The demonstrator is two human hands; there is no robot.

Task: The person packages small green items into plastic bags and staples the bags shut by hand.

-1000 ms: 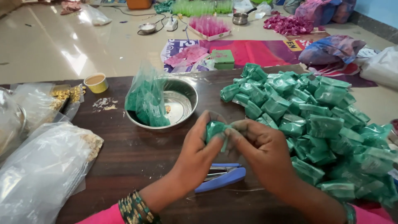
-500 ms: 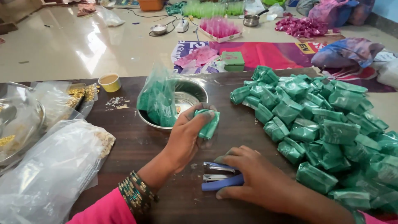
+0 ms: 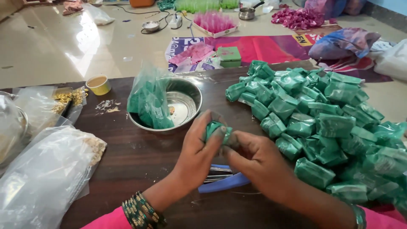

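From where I'm watching, the whole thing turns on the small green packet point(image 3: 217, 130), which sits right between both hands, lifted a little off the desk point(image 3: 140, 161) just in front of the steel bowl point(image 3: 184, 101). The left hand point(image 3: 197, 148) is curled around its near-left side, thumb up on top, and the right hand point(image 3: 254, 159) pinches it from the right with fingertips closed tight on the edge. So neither hand is wide; both are narrow and gripping the same packet, about equally close. I can't really tell its long axis, too much is covered by fingers.

Directly on the near side of the bowl, under the wrists, lies a blue stapler point(image 3: 222, 180), closer to the right hand. The big pile of green packets point(image 3: 322, 123) is off to the bowl's right, and a clear bag of green stuff point(image 3: 150, 101) leans on the bowl's left rim.
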